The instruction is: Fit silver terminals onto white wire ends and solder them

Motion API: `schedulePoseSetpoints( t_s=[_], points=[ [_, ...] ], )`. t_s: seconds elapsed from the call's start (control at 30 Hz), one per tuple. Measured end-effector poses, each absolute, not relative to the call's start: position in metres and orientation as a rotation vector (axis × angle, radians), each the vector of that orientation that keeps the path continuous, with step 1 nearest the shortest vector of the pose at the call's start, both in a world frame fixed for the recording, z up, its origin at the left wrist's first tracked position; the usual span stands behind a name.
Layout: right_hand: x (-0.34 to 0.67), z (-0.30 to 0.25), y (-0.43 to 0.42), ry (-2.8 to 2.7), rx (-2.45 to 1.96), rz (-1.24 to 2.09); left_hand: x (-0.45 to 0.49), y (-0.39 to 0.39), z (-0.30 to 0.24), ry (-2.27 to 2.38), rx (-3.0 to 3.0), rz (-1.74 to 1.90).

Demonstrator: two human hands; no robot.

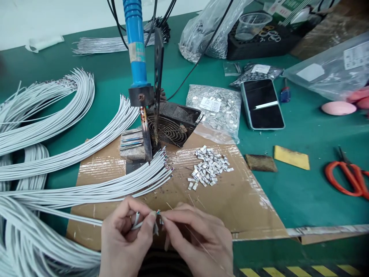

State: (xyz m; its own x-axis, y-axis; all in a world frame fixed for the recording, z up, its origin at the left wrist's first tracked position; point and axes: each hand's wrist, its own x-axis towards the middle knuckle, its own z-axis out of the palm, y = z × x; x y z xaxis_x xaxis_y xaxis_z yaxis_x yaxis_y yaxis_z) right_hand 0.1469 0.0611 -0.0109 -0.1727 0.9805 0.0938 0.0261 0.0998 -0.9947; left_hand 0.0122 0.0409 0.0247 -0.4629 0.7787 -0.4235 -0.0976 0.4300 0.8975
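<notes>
My left hand [129,234] is closed on the end of a white cable [83,218], with thumb and forefinger pinched near its tip. Thin coloured wires show at that tip, one bluish. Right beside it, my right hand [198,234] is closed too, thumb and forefinger pressed together at the wire ends. A small pale piece sits between the fingertips; its kind is too small to make out. A fine thread of wire [187,227] slants across the right hand. Above both hands, a blue soldering iron [137,50] is clamped with its tip pointing down.
Bundled white cables [95,190] fan out beneath the iron's tip. Small metal connectors [209,167] are heaped on the cardboard [242,207]. Behind stand a fan [170,129], a bag of connectors [215,107] and a phone [262,104]. Red-handled scissors [347,179] lie right.
</notes>
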Motion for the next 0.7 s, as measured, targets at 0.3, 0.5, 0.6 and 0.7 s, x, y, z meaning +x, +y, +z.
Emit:
schedulePoseSetpoints(
  t_s=[0.3, 0.5, 0.6, 0.7],
  points=[
    [0.166, -0.007, 0.076, -1.177, -1.242, 1.181, 0.007, 0.043, 0.026, 1.714, 0.594, 1.158],
    [0.155, -0.006, 0.081, -0.926, -1.183, 1.609, 0.014, 0.045, 0.031, 1.749, 0.623, 1.148],
    [0.154, -0.008, 0.085, -1.048, -1.090, 1.602, 0.015, 0.046, 0.031, 1.751, 0.664, 1.147],
    [0.154, -0.008, 0.086, -1.094, -1.073, 1.607, 0.015, 0.047, 0.031, 1.772, 0.707, 1.158]
  ],
)
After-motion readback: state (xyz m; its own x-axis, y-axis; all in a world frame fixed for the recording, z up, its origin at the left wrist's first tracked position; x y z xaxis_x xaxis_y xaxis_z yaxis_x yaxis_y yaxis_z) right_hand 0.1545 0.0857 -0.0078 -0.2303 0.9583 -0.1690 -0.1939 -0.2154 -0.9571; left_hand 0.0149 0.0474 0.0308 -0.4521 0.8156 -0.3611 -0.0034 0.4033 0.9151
